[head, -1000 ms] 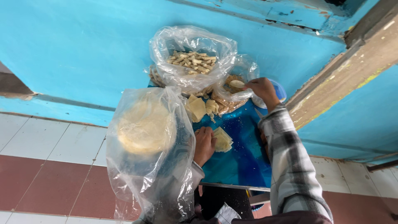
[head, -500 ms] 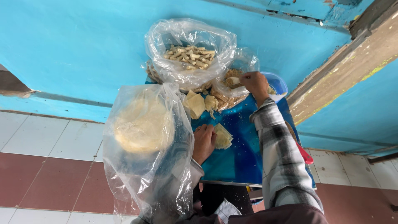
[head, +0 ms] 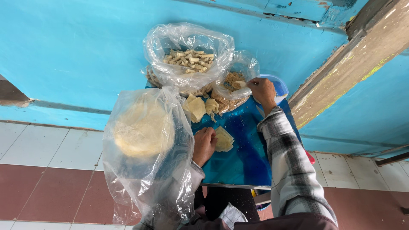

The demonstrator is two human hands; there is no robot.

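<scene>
My left hand (head: pixel 204 145) rests knuckles-up on the glossy blue tabletop (head: pixel 243 162), fingers curled and pressed onto the edge of a pale yellow folded pastry wrapper (head: pixel 223 139) that lies flat just right of that hand. My right hand (head: pixel 262 90), in a grey-and-white plaid sleeve (head: pixel 292 170), reaches to the far side of the table and pinches a small pale spoon (head: pixel 238 84), whose bowl sits inside a clear plastic bag of brown crumbly filling (head: pixel 232 87). Just behind that hand stands a round blue plastic container (head: pixel 279 87), partly hidden by it. To the left of the filling bag, a larger clear plastic bag of small rolled pale pastries (head: pixel 189 59) stands open against the turquoise painted wall (head: pixel 85 51). Between the two bags and my left hand lie a few loose folded yellow wrappers (head: pixel 196 108). Nearest the camera on my left, a big crumpled clear plastic bag holding a stack of round pale wrapper sheets (head: pixel 142 130) overlaps the table's left edge. Below lies a floor of white and reddish-brown tiles (head: pixel 51 170).
</scene>
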